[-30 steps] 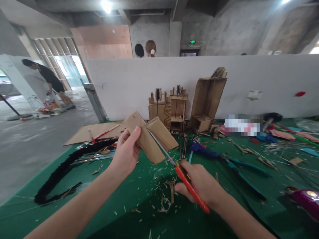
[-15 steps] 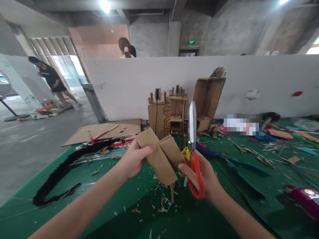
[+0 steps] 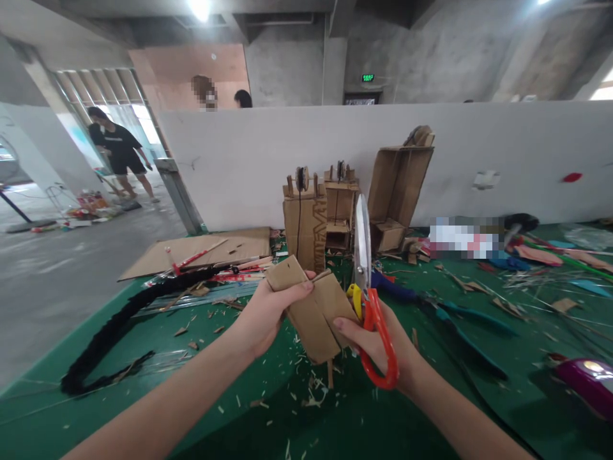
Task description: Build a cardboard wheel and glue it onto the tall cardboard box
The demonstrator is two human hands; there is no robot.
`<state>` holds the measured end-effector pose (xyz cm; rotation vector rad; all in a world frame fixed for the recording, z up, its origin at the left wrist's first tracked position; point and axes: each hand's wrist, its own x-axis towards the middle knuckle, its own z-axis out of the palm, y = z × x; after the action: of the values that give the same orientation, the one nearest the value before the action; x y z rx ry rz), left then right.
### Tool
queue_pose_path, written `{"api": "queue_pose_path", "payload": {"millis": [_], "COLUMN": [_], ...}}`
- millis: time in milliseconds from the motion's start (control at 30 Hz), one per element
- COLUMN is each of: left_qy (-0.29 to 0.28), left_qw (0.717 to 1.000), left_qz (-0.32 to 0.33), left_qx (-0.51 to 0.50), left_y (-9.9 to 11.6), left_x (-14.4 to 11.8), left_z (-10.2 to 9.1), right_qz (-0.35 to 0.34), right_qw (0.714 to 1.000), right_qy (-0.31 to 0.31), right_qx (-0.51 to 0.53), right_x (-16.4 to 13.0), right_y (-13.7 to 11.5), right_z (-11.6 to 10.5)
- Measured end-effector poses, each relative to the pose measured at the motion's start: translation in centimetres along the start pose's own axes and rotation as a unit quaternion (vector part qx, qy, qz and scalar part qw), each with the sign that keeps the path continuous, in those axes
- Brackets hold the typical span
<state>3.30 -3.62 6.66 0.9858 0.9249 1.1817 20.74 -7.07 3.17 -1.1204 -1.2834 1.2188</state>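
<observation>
The left hand (image 3: 268, 316) pinches flat brown cardboard (image 3: 311, 326) — the right hand (image 3: 387, 345) pinches its other edge and grips red-handled metal scissors (image 3: 371, 300) — blades extending beyond the fingers.

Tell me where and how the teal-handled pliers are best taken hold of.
Probably by the two handles, coming from the near right: the pliers lie with handles spread that way and their head toward the blue tool. The right hand is nearer but holds the scissors.
</observation>
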Motion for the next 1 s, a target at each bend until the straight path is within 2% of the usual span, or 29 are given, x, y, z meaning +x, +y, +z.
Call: {"api": "queue_pose_path", "payload": {"millis": [233, 500, 700, 800, 900, 1000], "left_qy": [0.034, 0.031, 0.021, 0.024, 0.043, 0.079], "left_qw": [0.998, 0.998, 1.0, 1.0, 0.999, 0.994], "left_qz": [0.023, 0.049, -0.001, -0.01, 0.007, 0.06], "left_qx": [-0.048, -0.009, -0.02, -0.011, -0.015, -0.052], "left_y": [-0.5, -0.2, -0.3, -0.6, -0.5, 1.0], "left_x": [0.0, 0.2, 0.8, 0.7, 0.9, 2.0], "left_z": [0.3, 0.3, -0.2, 0.0, 0.0, -1.4], "right_qz": [0.043, 0.0, -0.027, -0.044, -0.018, 0.022], "right_qw": [0.995, 1.0, 0.998, 0.997, 0.999, 0.999], "right_qy": [0.021, 0.026, 0.038, 0.052, 0.04, 0.031], "right_qx": [0.086, 0.014, -0.039, -0.024, 0.009, 0.02], "right_x": [0.3, 0.1, 0.1, 0.2, 0.2, 0.0], "right_y": [0.7, 0.1, -0.1, -0.1, 0.0, 0.2], "right_z": [0.3, 0.1, 0.0, 0.2, 0.3, 0.0]}}
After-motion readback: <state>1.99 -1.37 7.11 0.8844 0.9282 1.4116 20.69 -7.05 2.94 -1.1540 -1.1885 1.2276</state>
